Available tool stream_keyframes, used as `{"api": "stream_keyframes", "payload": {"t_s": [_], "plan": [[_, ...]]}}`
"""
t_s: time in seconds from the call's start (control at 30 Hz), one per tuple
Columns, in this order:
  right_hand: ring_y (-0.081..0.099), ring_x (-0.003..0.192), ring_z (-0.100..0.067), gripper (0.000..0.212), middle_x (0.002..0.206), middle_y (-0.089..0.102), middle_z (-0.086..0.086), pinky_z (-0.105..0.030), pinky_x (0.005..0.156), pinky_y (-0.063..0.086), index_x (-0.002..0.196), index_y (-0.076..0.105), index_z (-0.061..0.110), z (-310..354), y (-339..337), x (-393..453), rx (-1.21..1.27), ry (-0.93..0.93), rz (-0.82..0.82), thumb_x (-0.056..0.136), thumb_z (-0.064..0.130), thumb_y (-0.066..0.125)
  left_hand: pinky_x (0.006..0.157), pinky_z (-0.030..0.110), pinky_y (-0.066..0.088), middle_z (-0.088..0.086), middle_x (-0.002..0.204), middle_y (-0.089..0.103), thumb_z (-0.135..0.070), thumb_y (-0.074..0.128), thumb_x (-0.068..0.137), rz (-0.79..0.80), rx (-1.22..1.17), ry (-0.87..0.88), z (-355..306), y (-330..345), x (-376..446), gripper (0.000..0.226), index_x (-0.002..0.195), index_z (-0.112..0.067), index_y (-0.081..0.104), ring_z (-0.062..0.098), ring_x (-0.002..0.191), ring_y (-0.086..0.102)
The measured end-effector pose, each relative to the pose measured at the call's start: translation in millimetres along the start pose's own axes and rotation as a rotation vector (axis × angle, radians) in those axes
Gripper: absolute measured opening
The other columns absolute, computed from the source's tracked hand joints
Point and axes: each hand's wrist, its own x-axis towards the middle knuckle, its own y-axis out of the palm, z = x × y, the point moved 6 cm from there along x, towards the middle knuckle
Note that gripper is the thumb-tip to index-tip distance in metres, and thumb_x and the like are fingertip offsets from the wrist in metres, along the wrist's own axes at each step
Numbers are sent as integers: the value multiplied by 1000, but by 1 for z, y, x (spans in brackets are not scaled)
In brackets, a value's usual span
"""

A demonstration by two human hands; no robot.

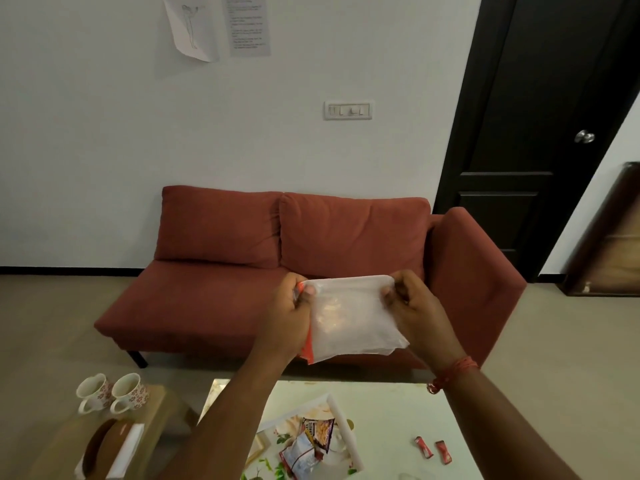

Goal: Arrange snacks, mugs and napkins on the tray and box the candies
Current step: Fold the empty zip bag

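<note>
Both hands, left [294, 317] and right [412, 306], pinch the top corners of a clear snack pouch [353, 320], held above the table [398, 410]. You appear mid-opening; next, place it on the tray [341, 415] beside two packets.

- Dark snack packet [317, 430] on the tray [341, 415]: white lettering ending in "NUTS", probably "PEANUTS"; the rest is too small to read.
- Printed sheet [248, 24] on the wall: lines of text, too blurred to read.
- Other sheet [192, 27]: a line drawing of a figure, no words.
</note>
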Motion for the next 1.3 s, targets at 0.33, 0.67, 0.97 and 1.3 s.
{"api": "stream_keyframes", "payload": {"t_s": [0.33,0.67,0.97,1.3], "plan": [[66,109,-29,65,124,65,-5,-51,86,58,130,49,24,-39,26,-9,443,393,351,76,12,82,63,21,43,-6,89,57,-39,43,100,14,98,56,21,8,7,19,98,-22,51,6,78,55],[71,98,-18,47,110,73,-2,-37,81,61,122,57,20,-62,35,-18,375,322,114,82,1,74,75,28,49,-7,109,61,-38,57,96,48,-285,-250,70,30,9,22,116,-30,53,11,95,60],[69,99,-27,38,112,69,-11,-47,76,61,120,53,25,-147,12,-79,434,548,-205,89,8,68,97,44,52,-3,135,51,-13,71,86,385,-429,-504,126,119,-24,69,139,-41,36,20,117,55],[68,105,-26,38,124,61,-7,-45,82,59,125,62,30,-240,-105,-159,608,710,-232,91,11,66,83,35,59,-13,136,46,-23,59,96,632,-210,-349,81,294,-63,58,141,-51,36,17,120,53]]}}
